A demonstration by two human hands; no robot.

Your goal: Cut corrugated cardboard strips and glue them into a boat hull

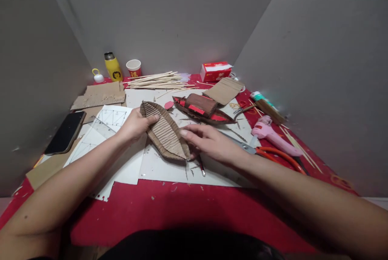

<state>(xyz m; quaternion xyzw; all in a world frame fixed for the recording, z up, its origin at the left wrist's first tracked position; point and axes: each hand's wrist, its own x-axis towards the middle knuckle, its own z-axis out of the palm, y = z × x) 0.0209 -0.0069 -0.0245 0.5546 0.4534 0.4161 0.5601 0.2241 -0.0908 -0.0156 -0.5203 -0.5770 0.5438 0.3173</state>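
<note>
While our left hand (135, 124) grips the far end of the ribbed cardboard boat shape (165, 132) with fingers closed on it, our right hand (209, 142) pinches its near tip, low over the white sheet (169, 167) on the worktop (188, 207).

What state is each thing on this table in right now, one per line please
Corrugated cardboard hull: bent into a boat shape, held at both ends.
Left hand: grip closed on the hull's far end.
Right hand: fingers pressed on the hull's near end.
Yellow flask: upright, lid on.
Paper cup: upright.
Tissue box: open, tissue showing.
Phone: screen dark.
Scissors: lying flat.
Glue gun: lying on its side.
</note>
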